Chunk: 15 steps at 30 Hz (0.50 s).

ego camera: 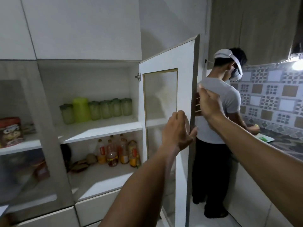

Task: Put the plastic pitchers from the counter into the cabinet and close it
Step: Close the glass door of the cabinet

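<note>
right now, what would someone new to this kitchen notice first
The open cabinet door at centre, with the left hand and right hand holding its outer edge. Inside, a lime-green pitcher stands out on the upper shelf, and another person stands at the counter, right.

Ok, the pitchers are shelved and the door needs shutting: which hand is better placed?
Probably right. The right hand has its grip at the handle on the outer side of the door, ready to push it shut; the left hand sits on the inner side, in the swing path.
</note>
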Motion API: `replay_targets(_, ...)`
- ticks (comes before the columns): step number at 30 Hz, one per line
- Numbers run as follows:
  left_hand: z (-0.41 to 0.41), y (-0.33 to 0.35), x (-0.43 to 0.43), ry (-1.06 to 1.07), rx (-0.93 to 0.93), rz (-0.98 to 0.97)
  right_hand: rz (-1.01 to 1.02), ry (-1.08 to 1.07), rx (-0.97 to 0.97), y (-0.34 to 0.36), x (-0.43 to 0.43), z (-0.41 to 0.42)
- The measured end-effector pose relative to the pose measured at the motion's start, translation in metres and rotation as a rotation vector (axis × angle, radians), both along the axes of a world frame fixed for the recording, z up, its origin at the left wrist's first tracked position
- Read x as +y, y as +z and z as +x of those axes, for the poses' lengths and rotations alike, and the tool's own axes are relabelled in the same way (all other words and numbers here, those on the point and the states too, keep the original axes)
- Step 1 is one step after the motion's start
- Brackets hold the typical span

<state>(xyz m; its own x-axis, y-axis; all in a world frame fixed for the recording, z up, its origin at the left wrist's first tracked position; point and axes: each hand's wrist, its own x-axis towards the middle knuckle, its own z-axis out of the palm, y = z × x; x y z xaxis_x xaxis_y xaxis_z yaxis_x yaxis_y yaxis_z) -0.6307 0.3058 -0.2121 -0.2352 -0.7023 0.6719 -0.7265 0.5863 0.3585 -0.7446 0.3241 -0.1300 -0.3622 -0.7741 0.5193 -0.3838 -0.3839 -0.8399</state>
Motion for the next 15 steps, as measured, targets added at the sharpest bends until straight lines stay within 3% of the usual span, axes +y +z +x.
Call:
replay_targets(10,0.195,0.011,0.029,0.305,-0.038,-0.086,-0.302,0.396,0.052,-0.009,-0.024,0.194)
replay_targets(15,0.296,0.007,0.018,0.562,0.014,0.013,-0.301,0.523,0.238,-0.026,-0.056,0.292)
